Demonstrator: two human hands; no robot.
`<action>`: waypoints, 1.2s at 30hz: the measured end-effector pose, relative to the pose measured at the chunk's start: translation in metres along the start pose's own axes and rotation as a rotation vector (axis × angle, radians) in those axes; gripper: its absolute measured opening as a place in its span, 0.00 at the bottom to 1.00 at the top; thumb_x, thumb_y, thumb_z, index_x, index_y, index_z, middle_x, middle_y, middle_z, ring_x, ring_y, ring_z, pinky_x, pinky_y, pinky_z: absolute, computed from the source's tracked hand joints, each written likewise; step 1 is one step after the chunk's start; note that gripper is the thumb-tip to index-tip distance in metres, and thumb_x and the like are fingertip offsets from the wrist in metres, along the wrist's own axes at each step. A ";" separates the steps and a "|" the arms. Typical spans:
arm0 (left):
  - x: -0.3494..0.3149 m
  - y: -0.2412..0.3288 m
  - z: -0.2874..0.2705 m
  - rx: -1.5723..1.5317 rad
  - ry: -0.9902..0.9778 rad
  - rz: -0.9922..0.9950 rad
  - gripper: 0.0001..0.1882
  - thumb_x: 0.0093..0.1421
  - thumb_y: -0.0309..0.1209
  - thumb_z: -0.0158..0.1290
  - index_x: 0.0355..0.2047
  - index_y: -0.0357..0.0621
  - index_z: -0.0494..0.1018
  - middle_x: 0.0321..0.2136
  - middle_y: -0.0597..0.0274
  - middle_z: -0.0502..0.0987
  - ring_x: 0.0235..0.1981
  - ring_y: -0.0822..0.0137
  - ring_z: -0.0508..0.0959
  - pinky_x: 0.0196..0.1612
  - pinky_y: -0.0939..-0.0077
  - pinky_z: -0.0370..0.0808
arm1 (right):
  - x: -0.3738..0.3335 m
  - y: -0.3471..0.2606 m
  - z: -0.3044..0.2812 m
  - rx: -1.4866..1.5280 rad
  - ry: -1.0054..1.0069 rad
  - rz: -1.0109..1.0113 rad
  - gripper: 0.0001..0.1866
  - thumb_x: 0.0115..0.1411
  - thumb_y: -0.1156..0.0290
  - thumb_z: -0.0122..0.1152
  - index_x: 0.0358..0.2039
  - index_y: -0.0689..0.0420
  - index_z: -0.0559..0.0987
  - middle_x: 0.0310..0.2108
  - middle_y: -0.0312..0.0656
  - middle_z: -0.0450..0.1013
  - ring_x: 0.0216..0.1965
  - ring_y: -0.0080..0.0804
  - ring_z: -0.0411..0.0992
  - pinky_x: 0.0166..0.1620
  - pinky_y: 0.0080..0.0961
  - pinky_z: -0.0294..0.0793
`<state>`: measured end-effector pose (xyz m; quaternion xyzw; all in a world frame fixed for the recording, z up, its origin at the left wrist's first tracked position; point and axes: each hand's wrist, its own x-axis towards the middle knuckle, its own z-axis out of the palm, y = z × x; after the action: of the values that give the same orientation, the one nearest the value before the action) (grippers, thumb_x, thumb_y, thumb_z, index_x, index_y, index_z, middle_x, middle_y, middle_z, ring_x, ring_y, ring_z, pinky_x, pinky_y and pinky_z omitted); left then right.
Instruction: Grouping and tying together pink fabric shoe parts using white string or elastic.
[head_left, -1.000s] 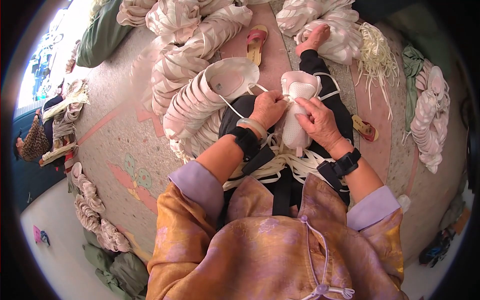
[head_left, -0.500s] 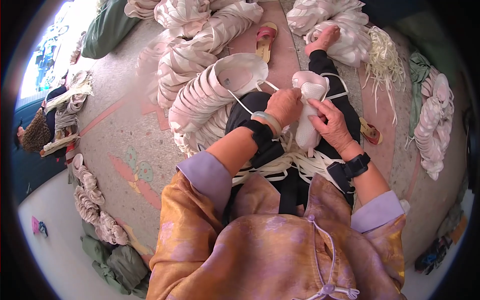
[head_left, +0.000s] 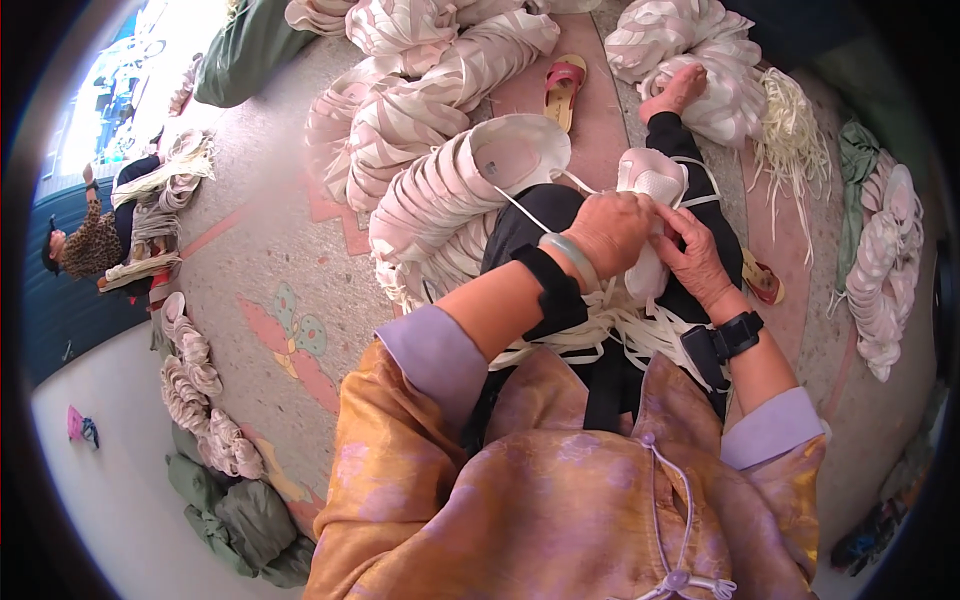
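Observation:
A pale pink and white shoe upper [head_left: 652, 176] with a mesh surface lies over my lap, its middle covered by my hands. My left hand [head_left: 612, 234] is closed across it, fingertips pinched together near the lacing area. Right beside it, my right hand [head_left: 694, 258] has thumb and fingers bent in to meet the left fingertips. What exactly each pinch holds is hidden; it may be a thin lace. Loose white laces [head_left: 640, 335] are spread over my lap below the shoe upper. One white lace runs to a nested row of shoe uppers [head_left: 430, 200] by my left knee.
More bundled uppers [head_left: 400, 125] lie beyond, and another pile [head_left: 690, 60] is by my bare foot. A red sandal [head_left: 563, 90] and a second sandal [head_left: 763, 278] lie on the floor. A lace bunch [head_left: 790, 130] hangs at right. Another person [head_left: 95, 235] sits far left.
My left hand has moved across the shoe upper and its fingertips now meet those of my right hand. The whole view has shifted slightly; the person at left has an arm raised.

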<state>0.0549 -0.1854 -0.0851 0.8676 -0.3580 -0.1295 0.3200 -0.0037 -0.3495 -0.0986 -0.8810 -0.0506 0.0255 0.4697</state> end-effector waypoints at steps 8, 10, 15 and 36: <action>-0.030 0.105 -0.058 1.147 -0.242 0.550 0.19 0.52 0.37 0.42 0.34 0.34 0.74 0.30 0.47 0.74 0.32 0.52 0.73 0.40 0.44 0.67 | 0.000 0.005 0.005 -0.091 -0.015 -0.064 0.21 0.46 0.74 0.58 0.45 0.54 0.72 0.29 0.43 0.70 0.34 0.36 0.71 0.38 0.24 0.70; -0.057 0.147 -0.043 1.165 -0.230 0.614 0.20 0.51 0.39 0.43 0.34 0.33 0.74 0.31 0.46 0.74 0.35 0.50 0.73 0.43 0.44 0.68 | -0.002 0.007 0.004 -0.149 -0.077 0.045 0.21 0.46 0.74 0.58 0.44 0.54 0.72 0.25 0.42 0.67 0.26 0.34 0.68 0.33 0.25 0.69; -0.088 0.189 -0.106 1.407 0.002 1.055 0.16 0.52 0.31 0.45 0.34 0.30 0.71 0.29 0.48 0.73 0.33 0.53 0.74 0.39 0.58 0.73 | 0.002 -0.011 0.008 -0.074 0.005 -0.036 0.21 0.45 0.75 0.56 0.44 0.54 0.73 0.19 0.42 0.63 0.21 0.35 0.64 0.29 0.27 0.67; -0.118 0.195 -0.152 1.140 -0.065 1.211 0.12 0.45 0.25 0.49 0.28 0.25 0.71 0.23 0.55 0.74 0.28 0.57 0.74 0.38 0.63 0.73 | 0.031 -0.164 -0.030 0.344 -0.322 -0.318 0.05 0.48 0.75 0.55 0.21 0.64 0.72 0.16 0.42 0.65 0.19 0.31 0.65 0.25 0.22 0.64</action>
<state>-0.0649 -0.1370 0.1559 0.5499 -0.7825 0.2413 -0.1644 0.0188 -0.2797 0.0543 -0.7541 -0.2569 0.0992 0.5962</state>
